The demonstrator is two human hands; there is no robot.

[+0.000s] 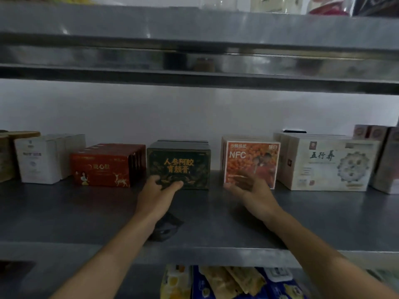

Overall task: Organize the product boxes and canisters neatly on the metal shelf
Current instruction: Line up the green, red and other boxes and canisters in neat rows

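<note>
On the metal shelf (pixel 64 212) a row of boxes stands against the white wall. A dark green box with gold letters (pixel 179 162) stands in the middle; my left hand (pixel 155 195) rests on its lower left front corner, fingers spread. Just right of it stands an orange NFC box (pixel 251 160). My right hand (pixel 252 193) is open in front of the orange box's bottom edge; I cannot tell if it touches. Left of the green box stand red boxes (pixel 103 167), then white boxes (pixel 43 158). A wide cream box (pixel 328 167) is at the right.
A dark packet (pixel 166 227) lies on the shelf under my left wrist. Brown canisters (pixel 6 154) stand at the far left, pinkish boxes (pixel 371 132) at the far right. Another steel shelf (pixel 194 61) runs overhead. Blue and yellow packages (pixel 226 281) fill the shelf below.
</note>
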